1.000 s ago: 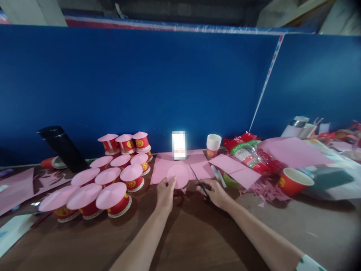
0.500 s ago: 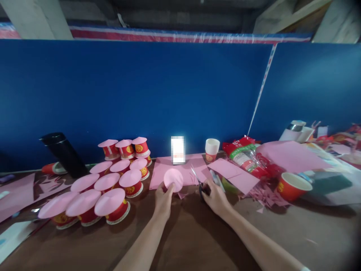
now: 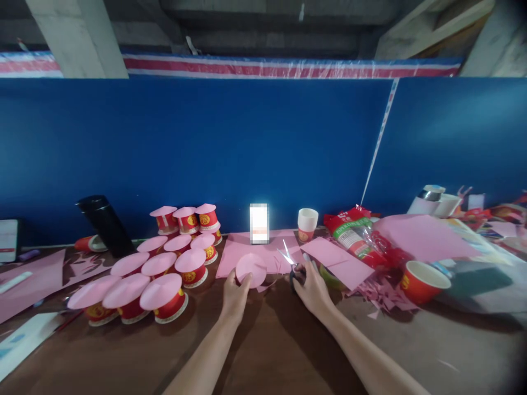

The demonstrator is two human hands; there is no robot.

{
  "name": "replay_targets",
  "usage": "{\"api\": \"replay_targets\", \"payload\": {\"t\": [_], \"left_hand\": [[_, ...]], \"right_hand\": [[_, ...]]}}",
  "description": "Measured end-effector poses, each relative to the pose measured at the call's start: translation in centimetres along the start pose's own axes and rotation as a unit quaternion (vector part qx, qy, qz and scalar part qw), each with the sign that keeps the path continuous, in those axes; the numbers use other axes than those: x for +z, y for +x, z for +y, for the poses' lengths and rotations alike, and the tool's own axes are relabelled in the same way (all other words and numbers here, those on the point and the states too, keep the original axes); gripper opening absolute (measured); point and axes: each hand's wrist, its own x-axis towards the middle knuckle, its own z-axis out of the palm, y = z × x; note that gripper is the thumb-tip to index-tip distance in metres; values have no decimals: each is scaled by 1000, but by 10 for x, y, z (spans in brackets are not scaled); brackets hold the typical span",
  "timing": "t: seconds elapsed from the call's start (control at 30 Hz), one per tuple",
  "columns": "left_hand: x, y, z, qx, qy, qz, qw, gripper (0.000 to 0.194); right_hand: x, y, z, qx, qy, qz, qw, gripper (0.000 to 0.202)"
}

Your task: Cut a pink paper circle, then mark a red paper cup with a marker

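Between its thumb and fingers, my left hand (image 3: 236,296) pinches the edge of a pink paper circle (image 3: 252,270), just above the front of the pink paper sheets (image 3: 230,252). To the right, my right hand (image 3: 310,285) has its fingers in the handles of a pair of scissors (image 3: 289,258). The blades stand apart and point up and away over the sheets, with a gap between them and the circle. Small pink offcuts (image 3: 263,288) lie by the circle.
Several red paper cups with pink paper tops (image 3: 160,293) stand left, before a black flask (image 3: 105,225). A lit phone (image 3: 259,224) leans at the back. On the right are a paper cup (image 3: 307,222), a red plastic bag (image 3: 354,233), an orange-red cup (image 3: 423,282) and pink scraps (image 3: 387,296).
The scissor blades have spread apart. My left hand and the paper circle have come slightly lower and nearer, with the circle more tilted. The head view has shifted a little.
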Motion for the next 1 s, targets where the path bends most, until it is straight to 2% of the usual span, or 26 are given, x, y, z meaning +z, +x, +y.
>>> {"api": "replay_targets", "payload": {"t": [0.2, 0.5, 0.6, 0.73, 0.87, 1.0], "left_hand": [[2, -4, 8, 38, 65, 1, 997, 28], [3, -4, 1, 63, 101, -12, 993, 31], [4, -4, 3, 71, 130, -5, 989, 30], [5, -4, 4, 79, 145, 1, 986, 27], [5, -2, 1, 61, 143, 40, 987, 36], [6, -2, -1, 86, 77, 90, 989, 55]], "right_hand": [[7, -1, 4, -12, 10, 1, 1000, 21], [10, -1, 9, -38, -18, 33, 999, 32], [9, 0, 10, -54, -32, 43, 997, 29], [9, 1, 9, -27, -29, 42, 998, 25], [6, 3, 12, 3, -2, 32, 999, 34], [3, 6, 17, 8, 16, 32, 999, 30]]}}
